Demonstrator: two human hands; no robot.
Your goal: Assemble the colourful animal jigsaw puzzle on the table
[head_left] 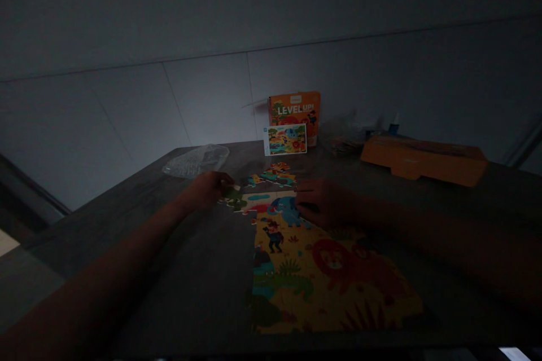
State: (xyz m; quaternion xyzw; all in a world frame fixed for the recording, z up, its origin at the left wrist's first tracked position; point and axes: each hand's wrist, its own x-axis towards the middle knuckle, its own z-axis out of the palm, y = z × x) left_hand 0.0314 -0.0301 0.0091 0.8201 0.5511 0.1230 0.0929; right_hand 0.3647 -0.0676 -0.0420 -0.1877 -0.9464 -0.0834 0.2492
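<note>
A partly joined jigsaw puzzle (292,259) lies on the dark table, showing lions, a crocodile, a blue elephant and a figure in dark clothes. At its far left corner my left hand (209,188) is closed, with a small puzzle piece (236,187) at the fingertips. Joined green tree pieces (234,202) lie just under that hand. My right hand (319,202) rests flat on the puzzle's far right part beside the elephant, fingers stretched out and covering some of the picture. Several loose puzzle pieces (273,177) lie beyond the far edge.
A small picture card (285,140) leans against an orange puzzle box (315,102) near the wall. Crumpled clear plastic (197,161) lies at the back left. An open orange box (423,161) and a small blue bottle (393,126) are at the back right. The light is dim.
</note>
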